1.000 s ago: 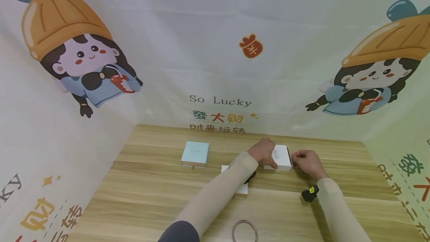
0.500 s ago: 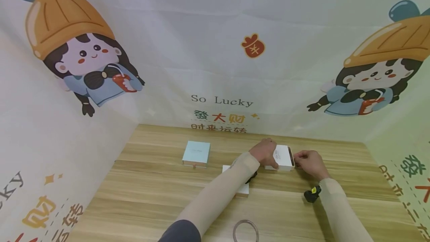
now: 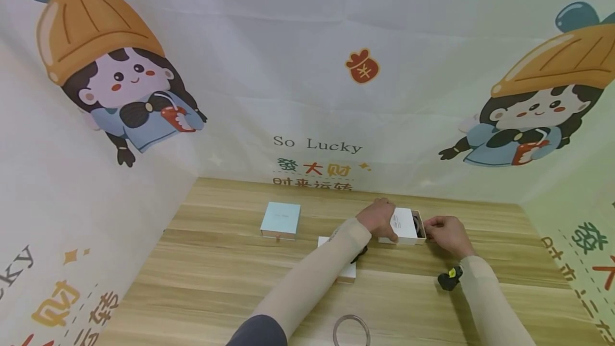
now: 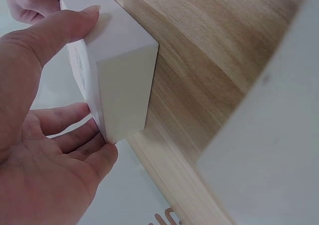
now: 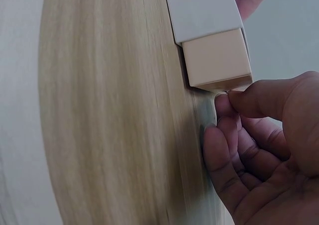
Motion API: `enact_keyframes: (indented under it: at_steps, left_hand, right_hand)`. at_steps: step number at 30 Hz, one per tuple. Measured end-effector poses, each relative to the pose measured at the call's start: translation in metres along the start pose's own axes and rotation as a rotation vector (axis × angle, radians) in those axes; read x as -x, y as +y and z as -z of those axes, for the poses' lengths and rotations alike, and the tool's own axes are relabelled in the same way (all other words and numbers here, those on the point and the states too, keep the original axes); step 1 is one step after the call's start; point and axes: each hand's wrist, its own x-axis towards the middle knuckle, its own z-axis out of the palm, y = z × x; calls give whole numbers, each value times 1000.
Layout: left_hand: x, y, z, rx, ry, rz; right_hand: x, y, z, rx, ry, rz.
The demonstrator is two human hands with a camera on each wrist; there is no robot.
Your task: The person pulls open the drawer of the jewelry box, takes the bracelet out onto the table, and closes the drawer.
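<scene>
A white drawer-style box (image 3: 403, 224) lies near the back of the table, its inner tray (image 5: 217, 58) slid partway out to the right. My left hand (image 3: 378, 219) grips the white outer sleeve (image 4: 122, 85), thumb on one side and fingers on the opposite one. At the tray's outer end, the thumb and forefinger of my right hand (image 3: 448, 235) pinch a small pull, mostly hidden between the fingertips. Inside the exposed part of the tray shows a dark curved item (image 3: 417, 224), partly covered by the sleeve.
A light blue box (image 3: 281, 219) with a small tab stands to the left. Another white box (image 3: 347, 271) is partly hidden under my left forearm. A brownish translucent bangle (image 3: 352, 318) lies near the front. Printed cloth (image 3: 307, 116) hangs behind the wooden table (image 3: 216, 271).
My right hand has moved slightly right, drawing the tray farther out of its sleeve and uncovering the dark curved item. The left hand keeps its grip on the sleeve.
</scene>
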Motion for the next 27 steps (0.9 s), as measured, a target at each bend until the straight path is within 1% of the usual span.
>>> enact_keyframes:
  at_steps: [8,17,23,27]
  left_hand:
    - [1,-1,0,8,14,-10]
    - [0,-1,0,27,17,-2]
    - [0,-1,0,21,19,-7]
    - [1,-1,0,13,26,-12]
  right_hand:
    - [1,5,4,8,6,-8]
    - [1,5,8,6,13,-1]
    - [0,10,11,21,20,7]
    - [-1,15,11,27,24,-4]
